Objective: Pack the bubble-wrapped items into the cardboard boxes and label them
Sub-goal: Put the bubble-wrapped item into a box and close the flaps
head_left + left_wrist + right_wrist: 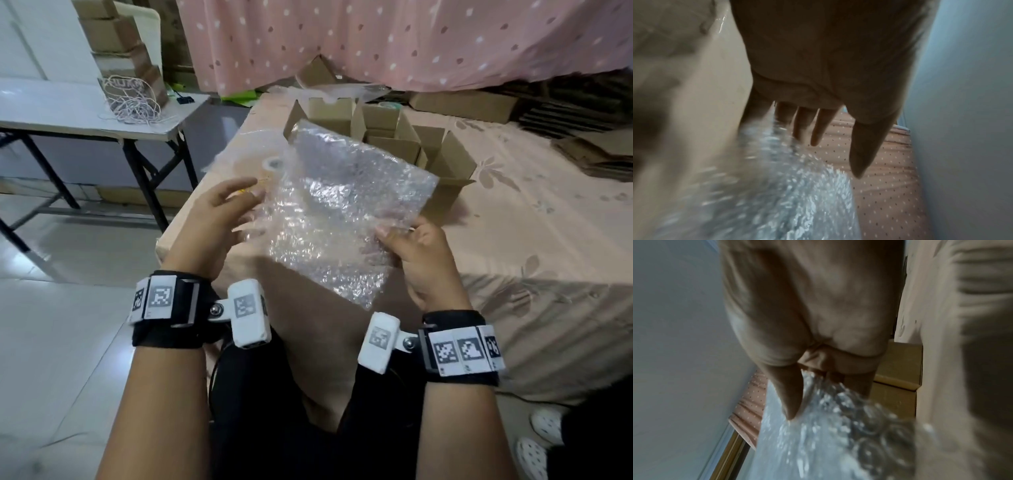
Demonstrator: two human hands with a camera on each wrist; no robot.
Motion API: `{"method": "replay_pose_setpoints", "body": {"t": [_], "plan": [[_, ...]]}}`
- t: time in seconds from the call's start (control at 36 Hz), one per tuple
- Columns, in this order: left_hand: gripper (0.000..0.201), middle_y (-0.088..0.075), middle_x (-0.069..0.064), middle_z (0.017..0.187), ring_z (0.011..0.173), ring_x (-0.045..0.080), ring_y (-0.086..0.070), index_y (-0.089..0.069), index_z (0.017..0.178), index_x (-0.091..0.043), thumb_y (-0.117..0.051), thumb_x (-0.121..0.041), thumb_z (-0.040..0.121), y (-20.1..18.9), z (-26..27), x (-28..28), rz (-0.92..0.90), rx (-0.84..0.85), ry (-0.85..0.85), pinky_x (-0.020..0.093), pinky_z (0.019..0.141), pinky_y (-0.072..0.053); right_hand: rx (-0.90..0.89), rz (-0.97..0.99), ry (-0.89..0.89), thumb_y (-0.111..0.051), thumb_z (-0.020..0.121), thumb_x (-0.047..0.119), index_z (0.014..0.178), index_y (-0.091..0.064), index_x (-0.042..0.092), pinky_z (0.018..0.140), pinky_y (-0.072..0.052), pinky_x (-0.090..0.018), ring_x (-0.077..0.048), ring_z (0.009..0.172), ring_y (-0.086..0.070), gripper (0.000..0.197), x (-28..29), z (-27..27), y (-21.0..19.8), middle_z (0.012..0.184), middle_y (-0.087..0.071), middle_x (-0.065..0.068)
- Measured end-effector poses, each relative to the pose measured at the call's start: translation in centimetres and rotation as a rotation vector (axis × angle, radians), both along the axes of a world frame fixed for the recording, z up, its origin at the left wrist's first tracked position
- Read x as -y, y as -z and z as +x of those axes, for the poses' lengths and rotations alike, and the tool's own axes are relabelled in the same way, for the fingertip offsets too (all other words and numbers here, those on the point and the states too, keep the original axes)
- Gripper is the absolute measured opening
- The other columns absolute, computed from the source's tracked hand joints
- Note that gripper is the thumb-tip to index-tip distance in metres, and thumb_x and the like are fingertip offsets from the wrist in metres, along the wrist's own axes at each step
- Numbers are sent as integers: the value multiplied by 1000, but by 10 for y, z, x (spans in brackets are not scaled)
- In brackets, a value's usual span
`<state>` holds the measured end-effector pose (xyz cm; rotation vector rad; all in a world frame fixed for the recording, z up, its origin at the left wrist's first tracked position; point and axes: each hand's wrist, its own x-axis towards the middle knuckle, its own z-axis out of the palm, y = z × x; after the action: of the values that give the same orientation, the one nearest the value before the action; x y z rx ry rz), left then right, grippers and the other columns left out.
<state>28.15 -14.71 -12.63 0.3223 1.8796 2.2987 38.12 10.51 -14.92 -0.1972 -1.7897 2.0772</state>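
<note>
A bubble wrap sheet [342, 209] is pinched at its edge by the right hand [424, 260]. The left hand [212, 219] is held beside it, fingers [818, 128] straight. Open boxes [383, 137] are seen behind on the bed [548, 212].

Clear bubble wrap sheet [337, 212] held tilted before open cardboard boxes [404, 144].

Bed with pale pink floral sheet [534, 219]; open brown cardboard boxes [380, 137] clustered on it, clear plastic sheet [246, 154] beside them.
</note>
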Motion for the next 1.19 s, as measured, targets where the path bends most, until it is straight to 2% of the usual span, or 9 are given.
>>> {"method": "replay_pose_setpoints", "body": {"t": [0.14, 0.22, 0.33, 0.42, 0.53, 0.72, 0.86, 1.08, 1.19], "plan": [[81, -66, -4, 125, 115, 10, -62, -56, 131, -32, -80, -56, 58, 7, 1, -8, -241, 22, 59, 40, 95, -45, 66, 136, -101, -60, 92, -4, 103, -69, 13, 89, -54, -41, -24, 91, -71, 22, -2, 2, 5, 95, -76, -7], [61, -69, -8, 115, 108, 7, -64, -62, 122, -30, -87, -35, 66, 13, 0, -12, -235, 21, 104, 33, 95, -43, 91, 139, -168, -57, 94, -3, 106, -69, 12, 84, -56, -37, -24, 89, -72, 22, -2, 5, 5, 94, -76, -9], [39, -74, 13, 101, 98, 23, -70, -68, 105, -5, -82, -11, 69, 19, 4, -12, -117, 11, 167, 37, 99, -51, 113, 135, -211, -52, 97, -1, 105, -69, 15, 75, -55, -29, -20, 88, -72, 24, -1, 8, 3, 92, -76, -8], [30, -75, 14, 94, 91, 28, -73, -64, 96, 0, -78, -10, 71, 19, 5, -14, -113, -9, 145, 39, 82, -59, 120, 158, -202, -59, 95, 5, 110, -69, 17, 83, -55, -38, -28, 95, -71, 22, -1, 9, 5, 99, -75, -14], [15, -76, 15, 95, 88, 32, -75, -63, 82, -13, -77, -8, 82, 13, 10, -20, -162, -86, 104, 29, 56, -57, 83, 151, -202, -69, 86, 0, 111, -69, 12, 70, -56, -29, -19, 81, -71, 28, 3, 8, 4, 88, -75, -6], [24, -77, 15, 91, 68, 24, -74, -58, 86, -19, -80, -20, 76, 7, 14, -18, -172, -120, 114, 19, 41, -34, 58, 93, -106, -66, 87, -4, 99, -72, 13, 74, -58, -34, -20, 81, -71, 22, -1, 9, 2, 88, -76, -5], [30, -77, 12, 86, 58, 13, -66, -62, 97, -13, -82, -18, 74, 7, 13, -13, -201, -112, 114, 23, 48, -36, 84, 134, -110, -68, 86, 0, 91, -78, 23, 85, -53, -54, -25, 75, -65, 26, -9, 13, -1, 79, -72, -10], [38, -76, 14, 84, 62, 22, -64, -63, 96, 1, -84, -17, 71, 10, 11, -13, -191, -146, 83, 22, 48, -44, 122, 166, -62, -76, 80, 16, 96, -77, 14, 80, -44, -52, -34, 84, -57, 17, -16, 14, -2, 98, -69, -31], [45, -76, 15, 82, 61, 18, -67, -58, 100, 13, -84, -11, 72, 11, 10, -13, -155, -165, 41, 20, 48, -44, 127, 187, -99, -68, 86, 26, 96, -78, 18, 71, -39, -43, -30, 82, -49, 17, -14, 15, -5, 86, -60, -23]]}}
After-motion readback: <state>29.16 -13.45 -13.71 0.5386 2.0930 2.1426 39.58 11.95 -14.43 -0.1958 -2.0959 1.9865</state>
